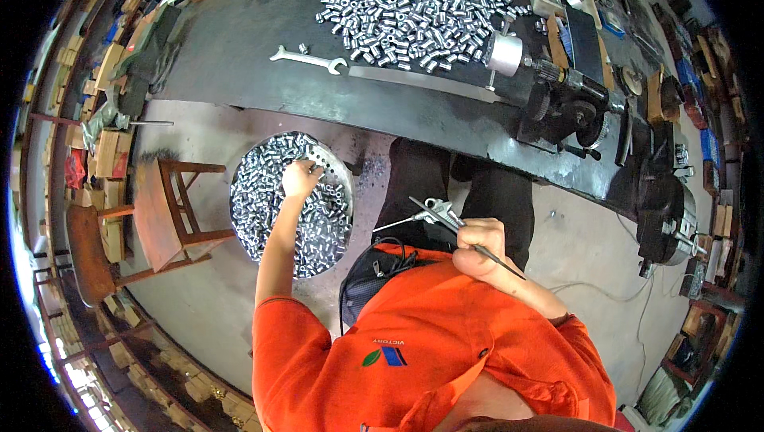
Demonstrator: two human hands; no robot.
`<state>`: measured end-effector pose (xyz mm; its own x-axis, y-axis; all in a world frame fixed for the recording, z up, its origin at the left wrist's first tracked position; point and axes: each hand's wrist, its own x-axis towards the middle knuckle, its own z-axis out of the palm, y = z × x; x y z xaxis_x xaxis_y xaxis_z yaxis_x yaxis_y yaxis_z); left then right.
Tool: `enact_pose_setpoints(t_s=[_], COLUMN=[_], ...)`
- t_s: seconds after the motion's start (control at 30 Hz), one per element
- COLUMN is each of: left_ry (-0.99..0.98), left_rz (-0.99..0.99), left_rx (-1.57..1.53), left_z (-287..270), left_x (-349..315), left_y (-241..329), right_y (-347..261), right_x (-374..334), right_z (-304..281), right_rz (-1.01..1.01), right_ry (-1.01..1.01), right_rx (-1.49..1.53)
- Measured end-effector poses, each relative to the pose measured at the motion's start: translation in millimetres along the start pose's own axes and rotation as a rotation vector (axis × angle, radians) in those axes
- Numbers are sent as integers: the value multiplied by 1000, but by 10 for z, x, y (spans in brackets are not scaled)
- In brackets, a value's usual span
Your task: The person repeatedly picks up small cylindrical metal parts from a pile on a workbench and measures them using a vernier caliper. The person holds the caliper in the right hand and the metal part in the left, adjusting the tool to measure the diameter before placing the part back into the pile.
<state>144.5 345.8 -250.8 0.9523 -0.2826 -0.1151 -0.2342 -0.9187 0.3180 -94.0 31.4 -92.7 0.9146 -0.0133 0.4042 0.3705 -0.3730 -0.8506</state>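
Observation:
My left hand (pixel 299 180) reaches into a round tub (pixel 350 207) heaped with short shiny metal sleeves (pixel 294 233). Its fingers are curled down at the pile, and whatever they pinch is hidden. Beside the fingertips, among the sleeves, is a pale plate with dark holes (pixel 326 163). In front of my body, my right hand (pixel 481 246) is closed around a long, thin dark tool (pixel 503 263), held slantwise. A silvery metal device (pixel 438 211) with a thin rod pointing left shows just past these fingers; whether it belongs to the dark tool I cannot tell.
Across the front runs a dark workbench (pixel 239 86) bearing a large heap of metal sleeves (pixel 414 18) and an open-ended wrench (pixel 309 59). A machine with a round chuck (pixel 504 54) stands at its right. A wooden chair (pixel 163 213) is left of the tub; a cable (pixel 613 295) lies on the floor.

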Motion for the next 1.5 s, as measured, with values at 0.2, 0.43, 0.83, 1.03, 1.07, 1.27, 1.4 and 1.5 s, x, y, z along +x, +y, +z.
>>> enact_pose_setpoints(t_s=[0.2, 0.43, 0.83, 1.03, 1.07, 1.27, 1.4, 1.5], left_ry=[-286, -886, -767, -785, -776, -827, -754, -288], left_rz=[-97, 7, 154, 281, 320, 264, 294, 475], left_rx=[-1244, -1895, -1351, -1258, -1250, -1305, -1417, -908], left_z=[-518, -677, -824, -948, -935, -913, -853, -817], left_x=[-492, -1049, -1040, -959, -945, -944, -876, -789], left_y=[816, 1810, 1961, 2031, 2033, 2065, 1976, 1941], right_y=[4, -29, -36, 1, 8, 98, 14, -64], right_x=[48, 119, 132, 129, 132, 93, 172, 103], right_z=[17, 22, 11, 13, 2, -3, -150, -216], right_rz=[13, 63, 90, 65, 69, 234, 220, 62], right_ry=[-111, -237, -279, -261, -252, -306, -326, -141], right_rx=[-6, 53, 73, 110, 144, 309, 340, 146])
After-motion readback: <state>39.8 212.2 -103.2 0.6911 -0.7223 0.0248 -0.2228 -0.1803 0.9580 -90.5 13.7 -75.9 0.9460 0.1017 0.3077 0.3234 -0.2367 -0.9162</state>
